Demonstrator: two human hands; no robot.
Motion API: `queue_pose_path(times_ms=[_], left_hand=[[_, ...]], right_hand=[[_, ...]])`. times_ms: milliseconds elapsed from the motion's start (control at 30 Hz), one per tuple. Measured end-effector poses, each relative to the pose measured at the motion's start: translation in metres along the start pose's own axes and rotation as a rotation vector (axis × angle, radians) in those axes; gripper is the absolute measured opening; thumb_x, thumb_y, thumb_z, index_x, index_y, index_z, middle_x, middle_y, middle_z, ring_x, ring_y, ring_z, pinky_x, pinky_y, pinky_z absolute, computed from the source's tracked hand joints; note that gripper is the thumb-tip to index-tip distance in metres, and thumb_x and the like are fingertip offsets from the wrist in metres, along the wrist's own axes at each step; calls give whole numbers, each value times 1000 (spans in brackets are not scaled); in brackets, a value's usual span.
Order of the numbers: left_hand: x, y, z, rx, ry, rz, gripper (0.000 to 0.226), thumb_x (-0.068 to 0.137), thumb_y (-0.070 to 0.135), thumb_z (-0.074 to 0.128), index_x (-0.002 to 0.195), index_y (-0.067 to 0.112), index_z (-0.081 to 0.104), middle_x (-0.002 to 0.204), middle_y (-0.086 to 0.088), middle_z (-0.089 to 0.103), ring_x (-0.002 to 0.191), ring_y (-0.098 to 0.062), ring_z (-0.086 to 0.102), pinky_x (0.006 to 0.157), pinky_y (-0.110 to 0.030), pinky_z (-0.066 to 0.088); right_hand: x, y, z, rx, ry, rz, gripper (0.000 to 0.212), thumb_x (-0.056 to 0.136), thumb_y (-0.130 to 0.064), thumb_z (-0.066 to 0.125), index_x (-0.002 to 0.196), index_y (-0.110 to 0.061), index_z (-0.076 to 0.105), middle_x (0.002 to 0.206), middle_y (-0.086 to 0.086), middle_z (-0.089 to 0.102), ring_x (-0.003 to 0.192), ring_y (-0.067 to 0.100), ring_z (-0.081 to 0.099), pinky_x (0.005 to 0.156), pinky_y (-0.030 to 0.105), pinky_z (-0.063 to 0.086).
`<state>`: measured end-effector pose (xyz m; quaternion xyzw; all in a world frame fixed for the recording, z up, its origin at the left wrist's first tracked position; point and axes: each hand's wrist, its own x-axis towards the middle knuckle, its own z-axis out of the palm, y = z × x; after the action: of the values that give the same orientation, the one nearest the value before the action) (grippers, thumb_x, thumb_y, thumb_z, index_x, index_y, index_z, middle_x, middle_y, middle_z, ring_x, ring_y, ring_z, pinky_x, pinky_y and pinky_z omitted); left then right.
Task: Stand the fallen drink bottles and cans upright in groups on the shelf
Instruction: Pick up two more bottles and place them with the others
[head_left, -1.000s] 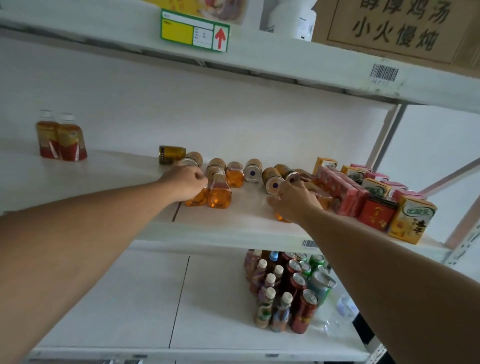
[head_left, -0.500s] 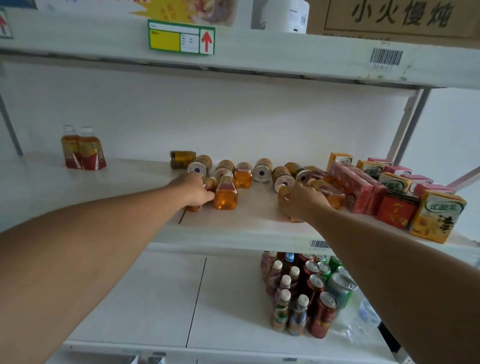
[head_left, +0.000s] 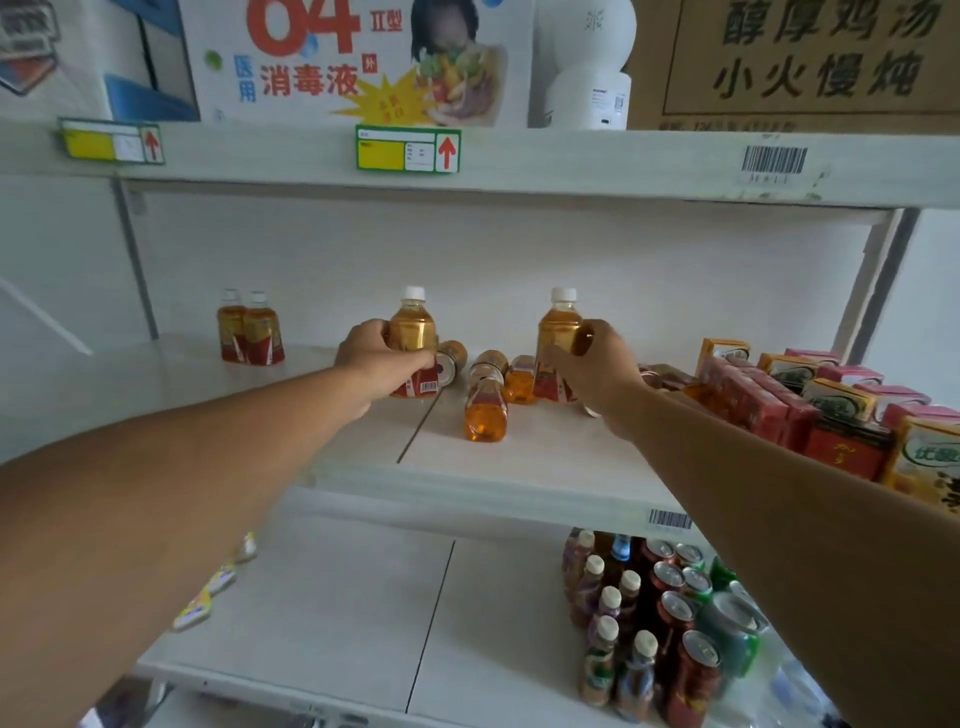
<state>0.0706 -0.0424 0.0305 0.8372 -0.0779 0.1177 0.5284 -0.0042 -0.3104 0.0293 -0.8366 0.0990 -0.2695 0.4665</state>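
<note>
Shelf (head_left: 519, 467), pale and wide, under a higher board carrying boxes. Far left, two upright bottles (head_left: 250, 332). Mid-shelf, fallen bottle (head_left: 485, 410) and cans (head_left: 488, 364) lying on their sides. Left hand (head_left: 374, 358) wrapped round one tea bottle (head_left: 413, 332), right hand (head_left: 597, 364) round another bottle (head_left: 558, 338), both upright. Best carried level, set beside the far-left pair, bases flat before letting go.
</note>
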Motion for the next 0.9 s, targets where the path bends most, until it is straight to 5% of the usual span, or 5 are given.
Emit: queue_pose_path(times_ms=[200,467,600,900], left_hand=[[-21,-15,-42,75,94,2,65,85,23,90,141,18,57,123,-1,66,116,-22,64,96,-38,54],[-72,-32,-99,213,272,-97,55,83,27,91,129,23,62,123,1,70,117,-23,68,103,-46,58],[-98,-35,-135,230,316,-125,62,85,23,90,138,21,59,126,-1,67,119,-25,67,100,-46,60],[-114,-73,-233,205,316,-122,63,89,23,87,143,17,56,131,-4,64,123,-24,63,100,-39,56]], right_hand=[[-5,-20,39,176,-153,-109,48,96,-30,77,138,-29,56,109,-8,69,96,14,71,64,26,58],[-17,-58,98,215,-342,-238,53,94,-35,75,142,-22,56,114,-3,68,106,22,67,88,43,60],[-39,-77,135,235,-405,-248,49,95,-35,76,139,-26,55,103,-12,63,89,6,60,64,21,47],[-84,-138,207,206,-477,-205,54,96,-35,78,143,-30,51,103,-12,64,86,9,64,57,21,49]])
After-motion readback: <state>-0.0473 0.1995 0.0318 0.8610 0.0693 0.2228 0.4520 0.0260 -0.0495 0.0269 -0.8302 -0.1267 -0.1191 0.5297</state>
